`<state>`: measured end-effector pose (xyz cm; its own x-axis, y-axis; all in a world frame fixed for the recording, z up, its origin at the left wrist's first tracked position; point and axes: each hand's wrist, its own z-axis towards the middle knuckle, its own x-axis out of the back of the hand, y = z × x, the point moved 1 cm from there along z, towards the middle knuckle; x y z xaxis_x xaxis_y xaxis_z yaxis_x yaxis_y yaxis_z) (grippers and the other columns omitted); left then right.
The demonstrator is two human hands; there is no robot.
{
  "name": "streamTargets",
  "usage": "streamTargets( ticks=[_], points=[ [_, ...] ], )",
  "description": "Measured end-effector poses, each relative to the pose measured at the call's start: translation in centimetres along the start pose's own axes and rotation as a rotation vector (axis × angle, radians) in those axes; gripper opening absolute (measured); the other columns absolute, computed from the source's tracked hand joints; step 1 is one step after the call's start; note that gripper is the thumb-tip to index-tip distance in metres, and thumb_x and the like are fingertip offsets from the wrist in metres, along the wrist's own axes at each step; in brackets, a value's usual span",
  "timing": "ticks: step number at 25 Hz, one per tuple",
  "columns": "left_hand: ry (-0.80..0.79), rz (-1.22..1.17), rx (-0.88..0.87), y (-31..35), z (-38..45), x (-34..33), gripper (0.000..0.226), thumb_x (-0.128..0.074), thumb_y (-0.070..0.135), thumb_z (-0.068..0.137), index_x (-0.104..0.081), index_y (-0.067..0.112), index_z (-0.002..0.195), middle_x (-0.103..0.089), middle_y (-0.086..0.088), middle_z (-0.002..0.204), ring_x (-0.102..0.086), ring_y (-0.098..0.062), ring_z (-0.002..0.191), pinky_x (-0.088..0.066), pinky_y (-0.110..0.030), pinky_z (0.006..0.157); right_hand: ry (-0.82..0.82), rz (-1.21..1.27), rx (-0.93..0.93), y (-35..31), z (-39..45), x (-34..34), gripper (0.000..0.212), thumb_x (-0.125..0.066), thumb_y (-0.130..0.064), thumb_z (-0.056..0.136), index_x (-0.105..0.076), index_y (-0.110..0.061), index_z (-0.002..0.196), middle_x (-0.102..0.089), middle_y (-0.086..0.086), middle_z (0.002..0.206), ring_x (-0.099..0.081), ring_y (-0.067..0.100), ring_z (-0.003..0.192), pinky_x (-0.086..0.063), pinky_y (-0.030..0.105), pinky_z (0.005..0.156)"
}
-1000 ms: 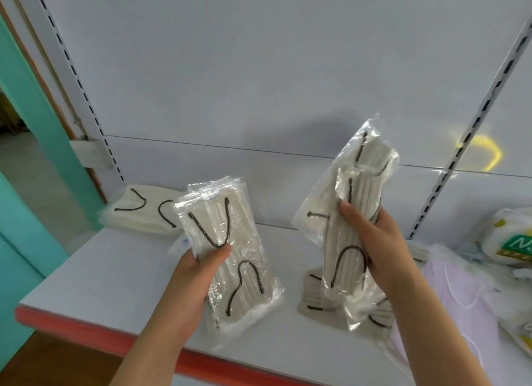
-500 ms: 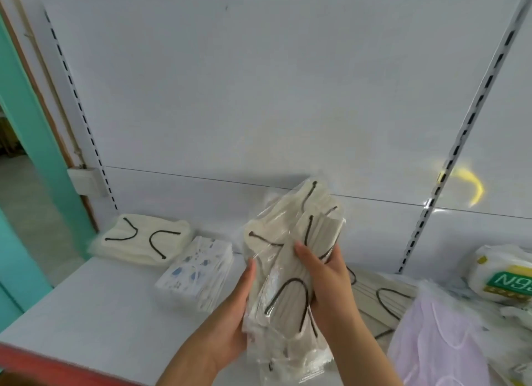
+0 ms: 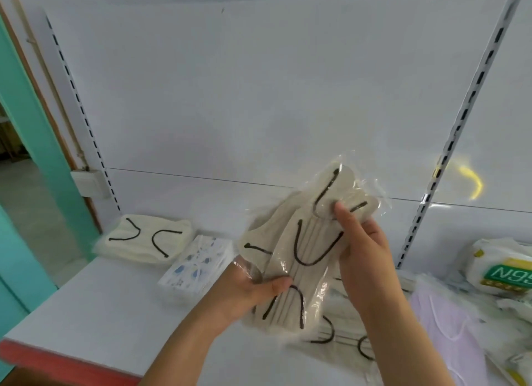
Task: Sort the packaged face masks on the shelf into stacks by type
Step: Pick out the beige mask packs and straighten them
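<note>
Both hands hold a bundle of beige mask packs (image 3: pixel 309 241) with black ear loops, in clear plastic, above the white shelf (image 3: pixel 109 308). My left hand (image 3: pixel 247 288) grips the bundle's lower end, thumb on top. My right hand (image 3: pixel 362 247) grips its upper right side, thumb pressing the top pack. More beige packs (image 3: pixel 342 338) lie flat beneath the bundle. A cream pack with black loops (image 3: pixel 146 239) lies at the back left, and a white pack with blue print (image 3: pixel 195 264) sits beside it.
Pale pink mask packs (image 3: pixel 449 325) and a white pack marked N95 (image 3: pixel 506 266) lie at the right. The shelf has a red front edge (image 3: pixel 57 365) and slotted uprights (image 3: pixel 452 144). A teal door frame (image 3: pixel 31 144) stands at the left.
My two hands, each holding a beige pack a second ago, came together and merged the packs into one bundle. The bundle now tilts right, and the blue-print pack has come into sight.
</note>
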<state>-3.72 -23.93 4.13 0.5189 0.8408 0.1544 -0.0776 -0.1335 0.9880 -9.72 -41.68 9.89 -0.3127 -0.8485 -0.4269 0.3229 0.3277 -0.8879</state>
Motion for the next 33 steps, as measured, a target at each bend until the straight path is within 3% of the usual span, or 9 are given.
streamTargets(
  ticks=[2,5,9,13,19,21,24,29,33],
  points=[
    [-0.014,-0.038,0.006,-0.9,-0.3,-0.2,0.015,-0.084,0.011,0.079,-0.078,0.019,0.089,-0.079,0.004,0.085,-0.076,-0.012,0.089,-0.056,-0.02,0.079,0.016,0.03,0.01,-0.3,0.2,0.5,0.018,-0.06,-0.025,0.093,-0.076,-0.017,0.092,-0.077,0.006,0.095,-0.074,0.016,0.093,-0.058,0.028,0.077],
    [-0.043,-0.086,0.043,-2.1,-0.7,-0.6,0.05,-0.085,0.013,0.077,-0.064,0.012,0.123,-0.078,-0.001,0.111,-0.074,-0.019,0.106,-0.059,-0.035,0.091,0.072,0.012,0.022,-0.5,0.4,1.0,0.02,-0.054,-0.023,0.099,-0.071,-0.015,0.093,-0.076,-0.003,0.082,-0.073,0.008,0.08,-0.056,0.018,0.066],
    [-0.035,-0.041,0.03,-2.7,-1.0,-1.1,0.041,-0.082,0.008,0.081,-0.067,0.018,0.117,-0.079,0.004,0.108,-0.073,-0.013,0.105,-0.059,-0.026,0.086,-0.135,-0.276,0.034,1.7,-0.2,1.4,0.031,-0.066,-0.039,0.089,-0.07,-0.023,0.115,-0.073,-0.004,0.114,-0.067,0.011,0.11,-0.051,0.029,0.093],
    [0.061,-0.04,-0.081,-2.1,-1.3,-1.2,0.04,-0.081,0.01,0.081,-0.067,0.02,0.116,-0.079,0.008,0.106,-0.073,-0.008,0.103,-0.059,-0.024,0.086,-0.294,-0.381,0.004,4.2,-1.9,2.5,0.089,-0.073,-0.042,0.079,-0.024,-0.032,0.153,-0.054,-0.007,0.142,-0.052,0.005,0.13,-0.046,0.03,0.106],
    [-0.083,0.002,-0.18,-2.8,-1.0,-1.4,0.067,-0.091,0.024,0.072,-0.059,0.016,0.131,-0.073,0.004,0.121,-0.068,-0.012,0.115,-0.055,-0.022,0.089,-0.299,-0.413,-0.046,5.3,-3.1,3.6,0.096,-0.084,-0.031,0.07,-0.029,-0.033,0.148,-0.065,-0.005,0.129,-0.061,0.013,0.122,-0.05,0.024,0.098],
    [0.002,-0.01,-0.146,-3.8,-1.4,-2.3,0.062,-0.09,0.028,0.069,-0.065,0.022,0.125,-0.074,0.002,0.119,-0.069,-0.013,0.114,-0.057,-0.03,0.092,-0.269,-0.369,-0.122,6.1,-3.8,3.5,0.065,-0.079,-0.042,0.077,-0.054,-0.023,0.134,-0.069,0.0,0.124,-0.061,0.019,0.122,-0.051,0.028,0.098],
    [0.111,-0.047,-0.069,-4.1,-1.4,-3.4,0.035,-0.088,0.012,0.075,-0.075,0.025,0.105,-0.079,0.004,0.104,-0.074,-0.011,0.101,-0.061,-0.032,0.088,-0.174,-0.352,-0.193,6.8,-4.2,4.8,0.077,-0.058,-0.075,0.078,-0.051,-0.031,0.141,-0.055,-0.013,0.142,-0.045,0.004,0.136,-0.031,0.037,0.118],
    [0.171,-0.065,0.078,-4.0,-1.2,-2.0,0.041,-0.082,0.033,0.07,-0.07,0.034,0.11,-0.077,0.021,0.1,-0.07,0.0,0.098,-0.051,-0.018,0.08,-0.197,-1.692,-0.165,6.5,-3.8,12.9,0.127,-0.028,-0.098,0.057,-0.002,-0.026,0.157,-0.01,-0.007,0.164,-0.005,0.016,0.152,-0.005,0.042,0.124],
    [0.192,-0.147,0.13,-4.6,-1.2,-1.5,0.047,-0.086,0.036,0.065,-0.071,0.028,0.109,-0.079,0.013,0.102,-0.072,-0.007,0.1,-0.052,-0.029,0.091,-0.064,-1.794,-0.35,4.4,-3.5,17.0,0.133,-0.051,-0.092,0.061,0.012,-0.025,0.157,0.006,0.005,0.166,0.0,0.027,0.153,-0.008,0.044,0.122]
  ],
)
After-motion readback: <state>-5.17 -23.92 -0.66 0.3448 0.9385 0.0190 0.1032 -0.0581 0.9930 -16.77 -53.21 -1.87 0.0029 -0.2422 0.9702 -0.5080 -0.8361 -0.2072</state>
